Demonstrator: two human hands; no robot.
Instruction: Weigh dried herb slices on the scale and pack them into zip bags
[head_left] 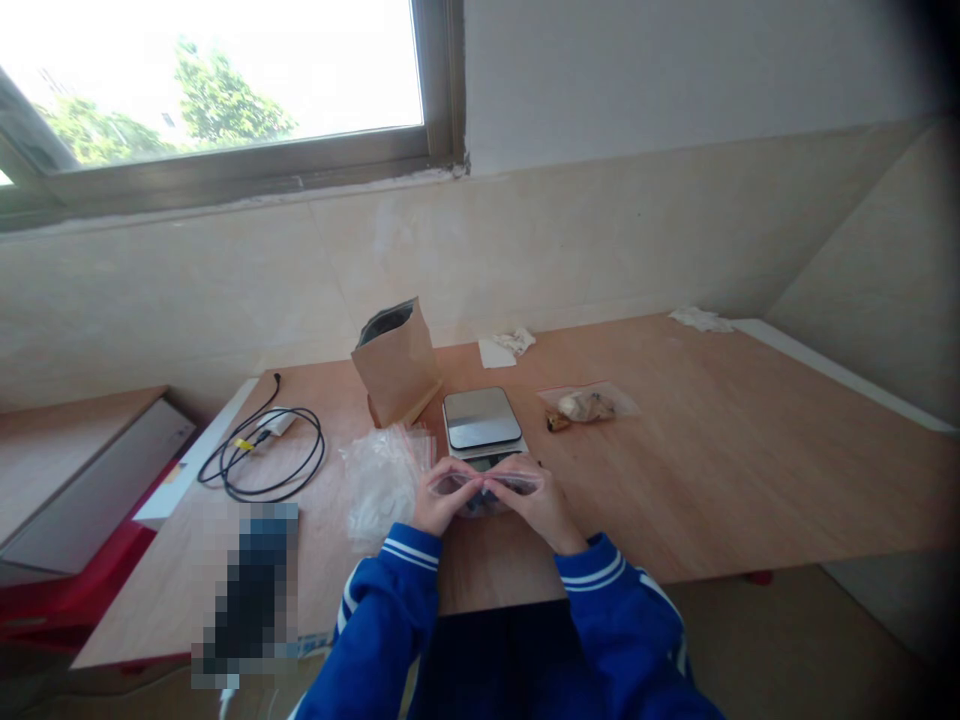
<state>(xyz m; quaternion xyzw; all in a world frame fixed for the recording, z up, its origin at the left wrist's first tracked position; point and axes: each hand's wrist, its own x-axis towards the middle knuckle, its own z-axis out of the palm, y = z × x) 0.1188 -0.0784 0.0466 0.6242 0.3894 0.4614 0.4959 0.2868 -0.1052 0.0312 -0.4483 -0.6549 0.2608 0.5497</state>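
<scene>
My left hand (444, 495) and my right hand (534, 492) meet near the table's front edge, thumbs almost touching. Between them they pinch the mouth of a clear zip bag (480, 505), which hangs below the fingers; what it holds, if anything, is hard to make out. Just beyond the fingers sits a kitchen scale (482, 418) with a bare metal plate, its display partly covered by my hands. Left of it lies a pile of clear zip bags (382, 485). On the right rests another zip bag (589, 405) with pale and brown pieces inside.
An upright brown paper pouch (401, 360) stands open behind the pile. At left are a coiled black cable (262, 455), a white adapter (276, 421) and a blurred-out dark object (251, 595). Crumpled tissue (514, 342) lies by the wall.
</scene>
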